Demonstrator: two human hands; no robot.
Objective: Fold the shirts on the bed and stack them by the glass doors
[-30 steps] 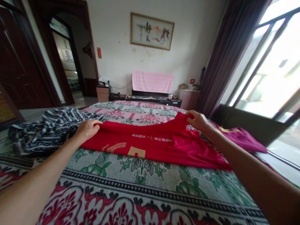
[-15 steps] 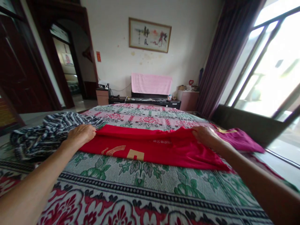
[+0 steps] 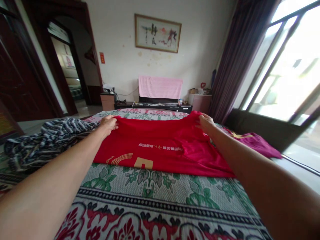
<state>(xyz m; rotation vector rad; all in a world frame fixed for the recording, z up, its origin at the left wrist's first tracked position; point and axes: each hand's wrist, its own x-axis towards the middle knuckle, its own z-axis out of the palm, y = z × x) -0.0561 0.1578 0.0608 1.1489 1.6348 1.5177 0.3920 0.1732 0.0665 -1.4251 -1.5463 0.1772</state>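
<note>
Fabric of a red shirt is clamped at both ends: the left hand pinches its far left corner, the right hand grips its far right part, and the far edge stretches between them, while the near edge lies on a patterned bedspread. Striped cloth lies bunched to the left, a magenta garment to the right; beyond, a pink towel hangs below a framed picture

head cam | worn on head | faces forward, down | patterned cover close below | wall farther ahead
</note>
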